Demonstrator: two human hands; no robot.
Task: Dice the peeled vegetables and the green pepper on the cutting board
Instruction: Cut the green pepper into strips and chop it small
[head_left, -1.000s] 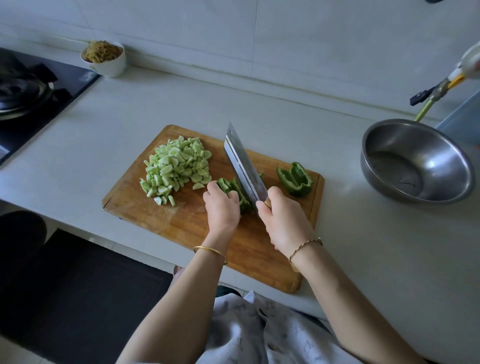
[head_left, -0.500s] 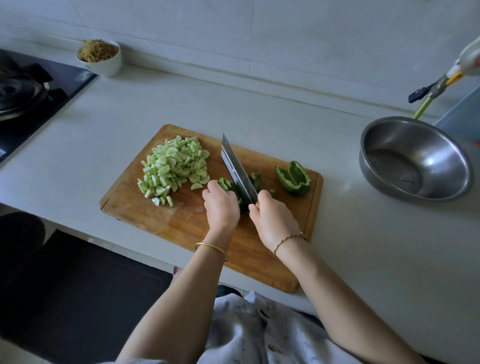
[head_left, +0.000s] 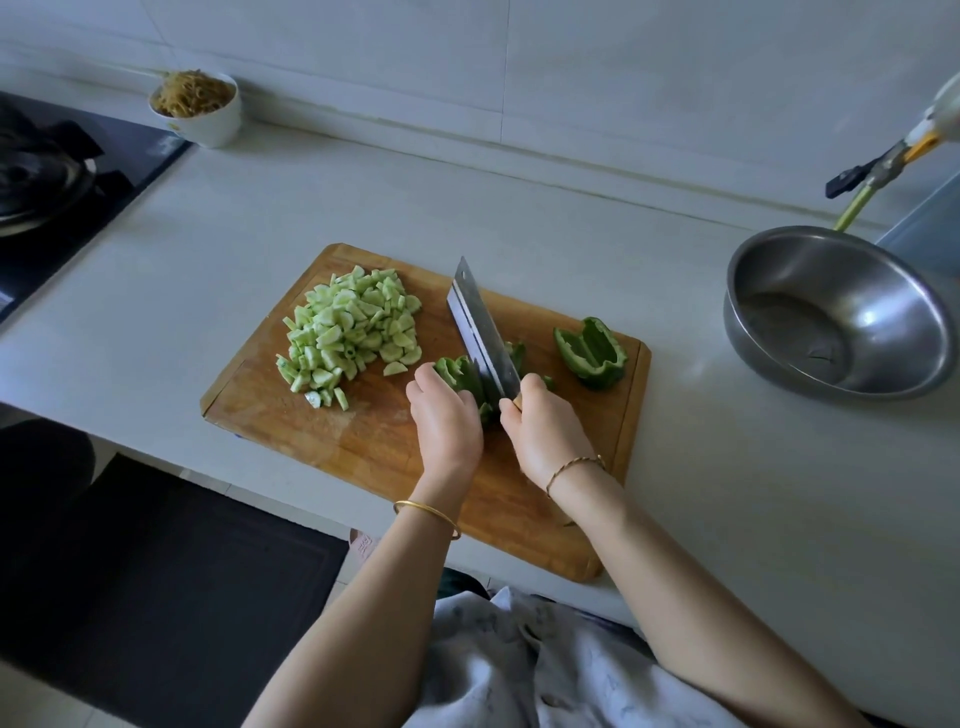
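Green pepper (head_left: 457, 370) was the step in hand, I judged. From the head view, one piece lay mid cutting board (head_left: 363, 452), pinned by the curled fingers (head_left: 423, 378) of the left hand (head_left: 447, 423), while the right hand (head_left: 545, 431) gripped the handle of the cleaver (head_left: 480, 327), blade down into it. Diced pale vegetables (head_left: 353, 332) sat heaped on the board's far left; an uncut pepper half (head_left: 592, 358) lay by its right edge. Next, I reckoned, the left fingers had to edge back from the blade between even cuts.
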